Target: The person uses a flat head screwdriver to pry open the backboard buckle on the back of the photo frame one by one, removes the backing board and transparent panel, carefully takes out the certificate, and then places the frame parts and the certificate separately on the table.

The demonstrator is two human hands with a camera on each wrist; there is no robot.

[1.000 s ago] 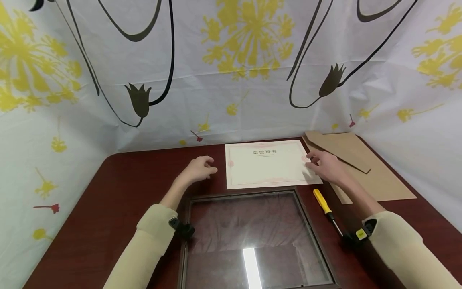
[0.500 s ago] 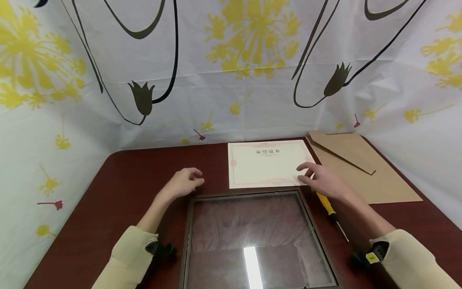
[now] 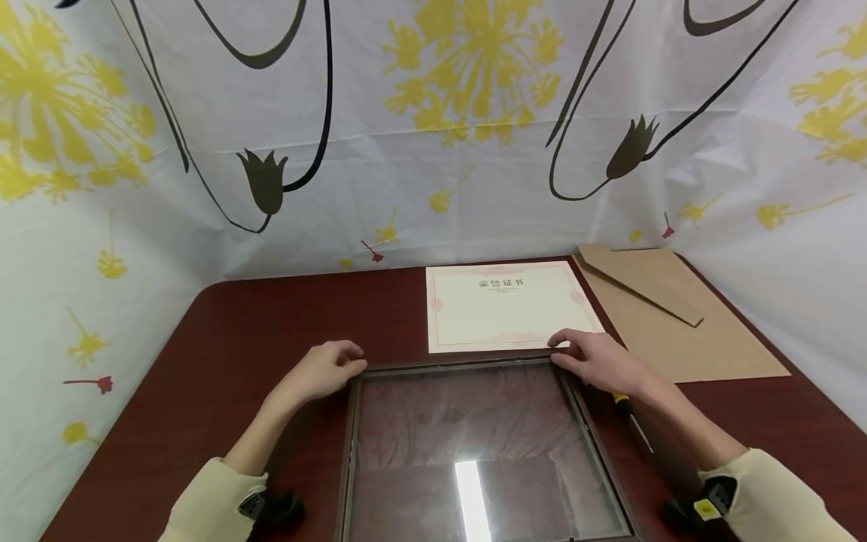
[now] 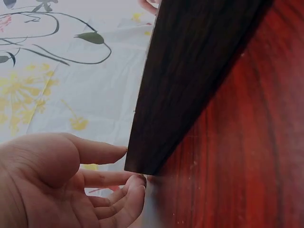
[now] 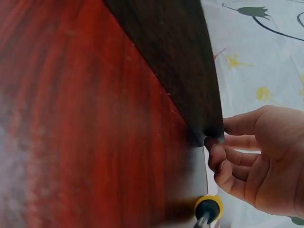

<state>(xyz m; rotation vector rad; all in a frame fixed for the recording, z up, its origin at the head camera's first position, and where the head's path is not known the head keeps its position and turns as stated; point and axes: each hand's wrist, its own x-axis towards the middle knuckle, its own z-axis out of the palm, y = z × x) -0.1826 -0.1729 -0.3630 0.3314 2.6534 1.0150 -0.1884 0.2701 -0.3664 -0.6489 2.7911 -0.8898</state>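
A dark picture frame (image 3: 447, 367) with a glass pane (image 3: 460, 421) lies flat on the table in front of me. At its far left corner, my left hand (image 3: 321, 373) has thumb and fingers around the edge; the left wrist view shows the thumb tip against the dark frame side (image 4: 175, 85). My right hand (image 3: 599, 357) pinches the far right corner, fingertips at the frame's end (image 5: 209, 114) in the right wrist view. Just beyond the frame lies a cream certificate (image 3: 501, 309) with a printed border and Chinese characters. The right fingers overlap its near corner.
A brown kraft envelope (image 3: 691, 331) lies at the back right of the dark red table (image 3: 284, 309). Partly under the right forearm is a screwdriver (image 3: 625, 409) with a yellow and black handle. A white patterned cloth (image 3: 420, 181) hangs behind and at both sides.
Both hands have drawn back toward me from beside the certificate to the far corners of the picture frame. The certificate and frame stay in place.
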